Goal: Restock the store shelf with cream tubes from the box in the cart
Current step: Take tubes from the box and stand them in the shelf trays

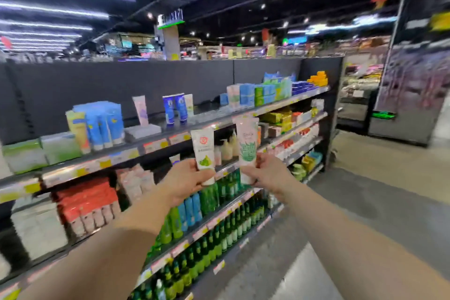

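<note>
My left hand (187, 181) grips a white cream tube with a red logo and a green print (203, 151), held upright with its cap down. My right hand (266, 173) grips a taller white tube with a green leaf pattern (247, 141), also upright. Both tubes are raised side by side in front of the store shelf (155, 140), about level with the front edge of its top tier. A few blue and pink tubes (174, 109) stand on that tier. The box and the cart are out of view.
The top tier also carries blue tubes (104, 124), green boxes (41, 151) at the left and blue and green packs (265, 91) to the right. Lower tiers hold red packs (85, 200) and green bottles (219, 229). An aisle floor (353, 202) runs to the right.
</note>
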`<state>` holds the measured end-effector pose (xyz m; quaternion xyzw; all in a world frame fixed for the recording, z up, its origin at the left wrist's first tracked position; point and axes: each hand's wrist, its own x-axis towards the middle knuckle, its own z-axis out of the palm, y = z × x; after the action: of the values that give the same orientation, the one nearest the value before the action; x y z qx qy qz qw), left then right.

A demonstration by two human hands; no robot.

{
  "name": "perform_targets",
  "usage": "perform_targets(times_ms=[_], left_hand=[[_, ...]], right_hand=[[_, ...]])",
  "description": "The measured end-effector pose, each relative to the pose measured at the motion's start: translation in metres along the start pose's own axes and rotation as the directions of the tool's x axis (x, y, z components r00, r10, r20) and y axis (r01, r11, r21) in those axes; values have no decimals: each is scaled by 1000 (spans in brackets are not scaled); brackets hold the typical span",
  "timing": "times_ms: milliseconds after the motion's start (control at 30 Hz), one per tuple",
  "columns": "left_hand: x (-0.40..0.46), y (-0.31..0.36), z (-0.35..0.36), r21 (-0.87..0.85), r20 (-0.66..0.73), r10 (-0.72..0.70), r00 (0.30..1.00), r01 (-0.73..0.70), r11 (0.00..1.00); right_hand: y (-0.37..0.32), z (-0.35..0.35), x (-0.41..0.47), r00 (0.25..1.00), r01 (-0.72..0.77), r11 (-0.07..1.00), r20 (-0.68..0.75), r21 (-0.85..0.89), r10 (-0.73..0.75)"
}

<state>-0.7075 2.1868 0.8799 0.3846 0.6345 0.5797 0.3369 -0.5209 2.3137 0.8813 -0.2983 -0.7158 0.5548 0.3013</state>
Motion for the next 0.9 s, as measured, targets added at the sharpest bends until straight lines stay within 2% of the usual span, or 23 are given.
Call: perform_targets(times_ms=[133, 200, 300, 500, 700, 900], left_hand=[[52, 16, 61, 43, 83, 37, 996, -41, 998], [79, 17, 76, 79, 105, 54, 993, -62, 995], [127, 13, 86, 82, 98, 78, 992, -86, 993], [241, 5, 77, 48, 84, 127, 988, -131, 990], [379, 33, 51, 81, 67, 162, 985, -167, 983], [479, 42, 44, 125, -40, 199, 979, -193, 973]], right_hand=[[18, -71, 9, 990, 5, 1000, -141, -6, -6], [30, -94, 24, 982, -17, 999, -187, 29, 22], [41, -115, 58, 973, -31, 999, -230, -17, 26], [50, -123, 177, 972, 23, 995, -232, -99, -45], [34, -126, 322, 965, 74, 987, -241, -144, -107], [43, -141, 446, 964, 74, 982, -238, -175, -115]])
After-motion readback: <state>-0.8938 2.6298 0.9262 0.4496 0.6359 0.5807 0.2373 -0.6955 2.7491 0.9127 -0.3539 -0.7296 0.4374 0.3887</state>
